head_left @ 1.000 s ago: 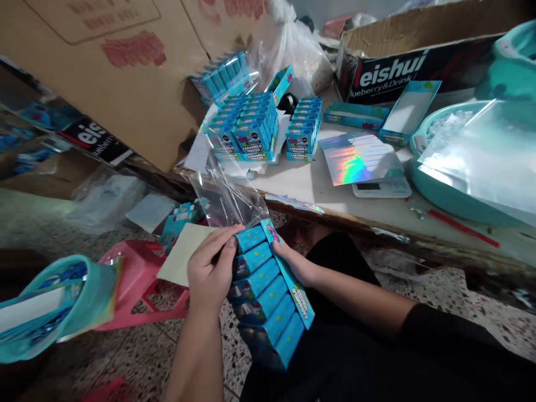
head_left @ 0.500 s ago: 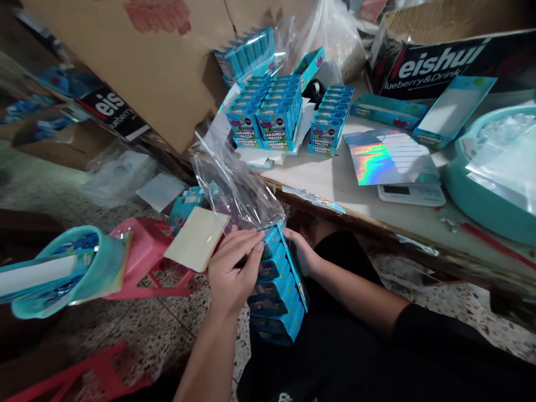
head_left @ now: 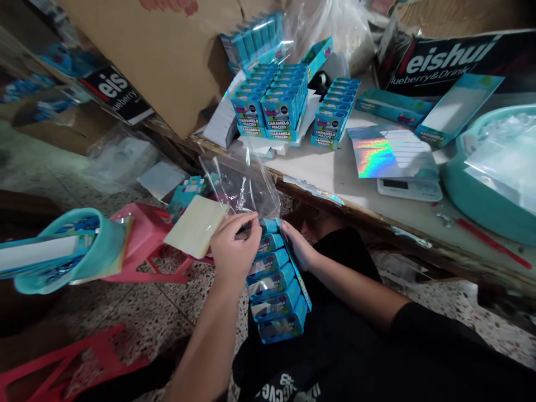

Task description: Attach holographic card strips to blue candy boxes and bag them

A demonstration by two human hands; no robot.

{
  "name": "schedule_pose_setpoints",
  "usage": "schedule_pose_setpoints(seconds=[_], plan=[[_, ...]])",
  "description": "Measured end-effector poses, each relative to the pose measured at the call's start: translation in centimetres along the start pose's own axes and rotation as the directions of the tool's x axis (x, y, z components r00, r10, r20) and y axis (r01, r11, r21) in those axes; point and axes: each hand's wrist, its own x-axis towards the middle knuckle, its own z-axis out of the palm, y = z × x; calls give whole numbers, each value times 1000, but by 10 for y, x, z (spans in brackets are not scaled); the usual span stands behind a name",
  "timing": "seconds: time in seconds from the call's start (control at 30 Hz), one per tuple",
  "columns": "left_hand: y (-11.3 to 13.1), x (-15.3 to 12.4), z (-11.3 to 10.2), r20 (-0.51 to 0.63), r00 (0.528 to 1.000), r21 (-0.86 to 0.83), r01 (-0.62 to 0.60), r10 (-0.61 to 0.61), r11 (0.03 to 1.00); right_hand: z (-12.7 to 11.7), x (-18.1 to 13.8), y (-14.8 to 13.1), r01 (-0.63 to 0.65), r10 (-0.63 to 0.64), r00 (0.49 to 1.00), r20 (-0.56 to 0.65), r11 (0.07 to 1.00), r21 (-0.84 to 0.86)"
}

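A blue display box of small candy packs stands tilted on my lap, its row of packs facing left and up. Clear plastic bag film spreads out from its far end. My left hand pinches the film's edge by the far packs, thumb and fingers together. Along the box's right side lies my right hand, gripping it near the far corner; some of its fingers are hidden behind the box. How far the film covers the packs I cannot tell.
Filled blue candy boxes stand on the table, beside a white scale and a teal basin. On the left, a pink stool bears a teal tub. A large cardboard box stands behind.
My left hand has closed into a tighter pinch at the bag's edge. The candy box has tipped so more pack fronts show, and the film has opened out wider beyond it.
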Motion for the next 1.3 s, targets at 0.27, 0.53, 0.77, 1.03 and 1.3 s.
schedule_pose_setpoints(seconds=[0.27,0.53,0.77,1.03,1.3], plan=[[5,2,-3,-81,985,102,-147,155,984,-6,2,3,63,-90,979,-181,987,-146],[-16,-5,-30,-64,979,336,-163,196,928,3,5,6,127,-188,971,-148,928,-350],[-22,-18,-45,-10,962,561,232,-273,794,2,-1,13,138,-202,970,-133,914,-381],[-28,-3,-43,-12,906,63,422,-422,904,7,-7,6,167,-218,970,-109,920,-353],[-33,-27,-41,-104,965,124,253,-241,960,3,-9,4,172,-223,966,-131,933,-317]])
